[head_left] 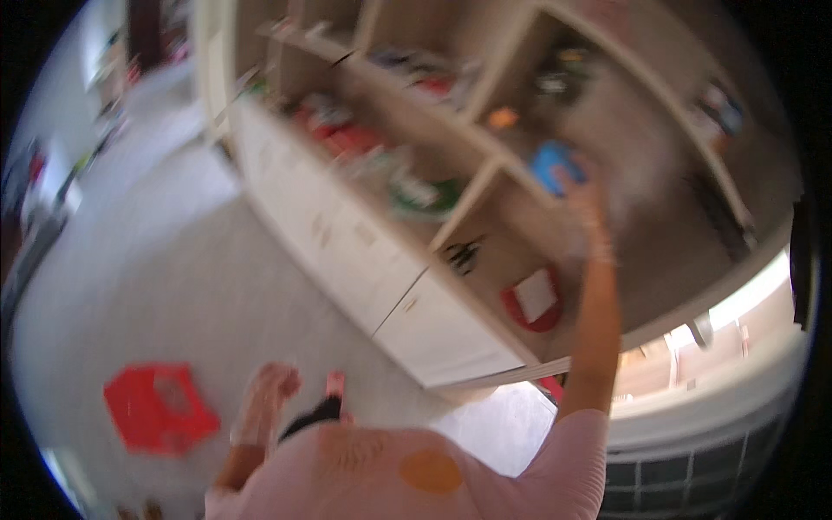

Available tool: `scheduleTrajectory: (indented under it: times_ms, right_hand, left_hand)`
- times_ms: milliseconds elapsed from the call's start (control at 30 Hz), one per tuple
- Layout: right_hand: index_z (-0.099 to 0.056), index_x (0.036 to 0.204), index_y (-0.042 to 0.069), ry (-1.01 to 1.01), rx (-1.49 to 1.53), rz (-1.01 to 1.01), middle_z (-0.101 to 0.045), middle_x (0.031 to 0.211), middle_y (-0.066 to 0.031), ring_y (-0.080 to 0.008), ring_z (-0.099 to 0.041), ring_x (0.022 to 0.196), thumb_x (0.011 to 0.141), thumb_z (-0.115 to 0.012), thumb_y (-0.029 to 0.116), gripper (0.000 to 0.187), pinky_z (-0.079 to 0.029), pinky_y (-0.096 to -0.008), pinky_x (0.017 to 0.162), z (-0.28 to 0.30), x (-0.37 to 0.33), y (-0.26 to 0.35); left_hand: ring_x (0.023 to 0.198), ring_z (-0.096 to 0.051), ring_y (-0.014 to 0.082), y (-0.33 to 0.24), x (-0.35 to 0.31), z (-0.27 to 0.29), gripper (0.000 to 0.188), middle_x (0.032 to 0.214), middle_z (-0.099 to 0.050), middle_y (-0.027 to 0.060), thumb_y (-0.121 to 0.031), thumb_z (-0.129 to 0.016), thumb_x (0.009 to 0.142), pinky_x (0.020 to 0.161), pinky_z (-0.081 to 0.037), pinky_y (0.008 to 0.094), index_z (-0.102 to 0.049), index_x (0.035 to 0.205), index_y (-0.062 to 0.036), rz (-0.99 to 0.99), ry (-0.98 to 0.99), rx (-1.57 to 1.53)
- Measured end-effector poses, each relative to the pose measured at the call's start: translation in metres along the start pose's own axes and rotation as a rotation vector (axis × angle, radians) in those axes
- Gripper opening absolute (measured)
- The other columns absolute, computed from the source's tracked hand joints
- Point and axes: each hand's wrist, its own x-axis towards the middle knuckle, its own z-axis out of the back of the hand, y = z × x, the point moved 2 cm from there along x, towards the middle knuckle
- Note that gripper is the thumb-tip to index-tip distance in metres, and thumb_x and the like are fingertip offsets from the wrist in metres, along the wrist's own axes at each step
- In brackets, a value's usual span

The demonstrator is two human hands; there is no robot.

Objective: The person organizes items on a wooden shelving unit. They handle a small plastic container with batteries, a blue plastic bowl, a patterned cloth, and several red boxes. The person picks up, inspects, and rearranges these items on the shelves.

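Observation:
My right hand reaches up to the shelves, its fingers closed on a small bright blue object. Blur hides what kind of thing it is. The blue object is close to the edge of a wooden divider in the shelf unit. Low on the left, my left hand hangs over the floor beside my body, near a red plastic stool. Something pale and see-through seems to cover that hand and wrist. Its fingers are too smeared to read.
Red packages and a green item fill the left compartments. A red item with a white panel sits in the lower right one, near a small black thing. White cabinet doors run beneath. Grey floor stretches left.

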Motion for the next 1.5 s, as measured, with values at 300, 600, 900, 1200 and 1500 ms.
scheduleTrajectory:
  times_ms: [300,600,900,1200,1500]
  right_hand:
    - [-0.042,0.134,0.003,-0.183,-0.121,0.007,-0.043,0.135,-0.0191,-0.033,-0.045,0.123,0.088,-0.052,0.051,0.066,-0.037,-0.0446,0.102,-0.019,0.0,0.01]
    - [-0.064,0.107,0.004,0.24,0.231,0.012,-0.065,0.105,-0.0084,-0.0211,-0.058,0.102,0.091,-0.055,0.025,0.028,-0.042,-0.0337,0.094,-0.074,-0.204,0.21]
    - [-0.065,0.092,0.0,0.202,0.188,0.094,-0.066,0.087,-0.0131,-0.0254,-0.063,0.083,0.087,-0.058,0.011,0.014,-0.048,-0.0326,0.077,-0.094,-0.265,0.302]
    - [-0.065,0.093,0.004,-0.151,0.0,-0.015,-0.065,0.088,-0.0132,-0.027,-0.063,0.082,0.082,-0.062,0.012,0.014,-0.049,-0.0333,0.074,-0.013,-0.267,0.276]
    - [-0.054,0.119,0.003,-0.256,0.01,-0.187,-0.056,0.117,-0.0208,-0.0287,-0.055,0.11,0.079,-0.066,0.027,0.049,-0.044,-0.0346,0.092,0.027,-0.112,0.131]
  left_hand:
    - [0.076,-0.06,0.0163,0.018,-0.106,0.117,0.019,0.088,-0.06,0.0074,-0.014,-0.06,0.084,0.07,-0.05,0.0291,-0.056,0.097,-0.0015,-0.026,-0.535,-0.196]
    - [0.059,-0.049,0.0126,0.001,-0.134,0.345,0.015,0.07,-0.052,0.0011,-0.022,-0.059,0.084,0.053,-0.042,0.0284,-0.057,0.082,-0.0069,0.081,-0.817,0.688]
    - [0.047,-0.043,0.0115,-0.044,-0.086,0.464,0.024,0.056,-0.043,-0.0016,-0.017,-0.057,0.084,0.042,-0.035,0.0243,-0.045,0.064,-0.0135,0.072,-0.699,0.061]
    - [0.062,-0.053,0.0179,-0.085,0.035,0.408,0.018,0.071,-0.056,0.006,-0.021,-0.057,0.087,0.054,-0.042,0.0319,-0.057,0.078,-0.0056,0.139,-0.161,0.776]
    - [0.072,-0.053,0.0162,-0.033,0.072,0.271,0.021,0.079,-0.056,0.0042,-0.027,-0.058,0.086,0.063,-0.045,0.0333,-0.059,0.081,-0.007,0.168,0.047,0.94]
